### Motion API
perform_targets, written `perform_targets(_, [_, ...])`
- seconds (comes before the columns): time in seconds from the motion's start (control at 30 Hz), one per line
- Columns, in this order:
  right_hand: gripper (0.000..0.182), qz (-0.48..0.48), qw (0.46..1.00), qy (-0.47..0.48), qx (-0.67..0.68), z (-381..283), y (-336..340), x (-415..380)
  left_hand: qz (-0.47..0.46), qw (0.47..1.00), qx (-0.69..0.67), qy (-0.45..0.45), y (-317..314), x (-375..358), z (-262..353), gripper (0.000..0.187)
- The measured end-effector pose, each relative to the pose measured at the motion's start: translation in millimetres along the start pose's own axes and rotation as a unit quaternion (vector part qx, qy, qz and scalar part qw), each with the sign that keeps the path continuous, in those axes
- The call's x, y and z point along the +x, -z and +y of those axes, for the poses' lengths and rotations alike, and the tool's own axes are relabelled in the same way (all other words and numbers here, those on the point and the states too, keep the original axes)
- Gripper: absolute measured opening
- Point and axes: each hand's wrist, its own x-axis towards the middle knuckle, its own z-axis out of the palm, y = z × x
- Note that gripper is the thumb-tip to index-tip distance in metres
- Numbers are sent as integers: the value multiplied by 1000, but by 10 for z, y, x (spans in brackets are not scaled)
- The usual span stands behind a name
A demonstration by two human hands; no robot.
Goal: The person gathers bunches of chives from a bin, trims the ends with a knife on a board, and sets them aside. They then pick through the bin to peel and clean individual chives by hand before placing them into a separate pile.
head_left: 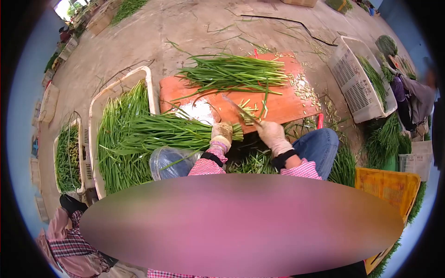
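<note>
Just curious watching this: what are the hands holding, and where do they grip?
Left hand grips the chive bunch near its cut ends; right hand holds a knife by its handle.

Orange board [287, 104] on concrete floor [153, 32], bearing cut chive bunch [236, 72] and white trimmings [199, 111].

Left hand [221, 134], gloved, is gripping a bunch of green chives [162, 132] near the cut end, stalks trailing off left over the white crate [150, 88]. Right hand [272, 135], also gloved, is holding a knife [238, 110], blade lying over the orange cutting board [287, 104] just past the bunch's end. A trimmed chive pile [234, 72] is lying across the board's far side. A yellow crate [387, 187] is sitting to the right, another white basket [354, 81] beyond it.
</note>
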Motion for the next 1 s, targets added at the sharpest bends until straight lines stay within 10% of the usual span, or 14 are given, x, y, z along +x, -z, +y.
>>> perform_targets(0.1, [19, 100, 990, 104, 5, 335, 149, 220, -53, 995, 27, -75, 184, -77, -41, 22])
perform_targets(0.3, [15, 15, 971, 185, -148, 683, -58, 882, 246, 957, -147, -32, 1489, -579, -570, 37])
perform_targets(0.33, [16, 3, 966, 211, -148, 667, -83, 907, 428, 885, -166, -81, 1397, -514, -889, 43])
perform_targets(0.43, [19, -75, 945, 299, -111, 545, 96, 589, 377, 846, -378, 8, 2563, -1517, -1416, 37])
perform_targets(0.57, [25, -292, 875, 359, -142, 251, 551, 95, 556, 782, -267, 93, 2725, -2768, -2426, 42])
perform_targets(0.63, [28, -298, 886, 355, -14, 260, 605, 30, 540, 831, 69, 113, 3019, -3537, -2664, 46])
perform_targets(0.7, [29, -282, 929, 239, 3, 23, 863, -27, 332, 812, 469, 107, 3280, -4241, -2678, 46])
perform_targets(0.83, [28, -235, 946, 203, 91, 253, 578, 239, 321, 848, 317, 279, 3025, -4981, -2162, 35])
perform_targets(0.87, [28, -167, 954, 229, 99, 320, 485, 238, 456, 829, 17, 322, 2889, -5008, -2011, 38])
perform_targets(1.0, [27, -230, 962, 113, 92, -92, 749, 21, 263, 859, 231, 374, 2201, -5605, -1705, 60])
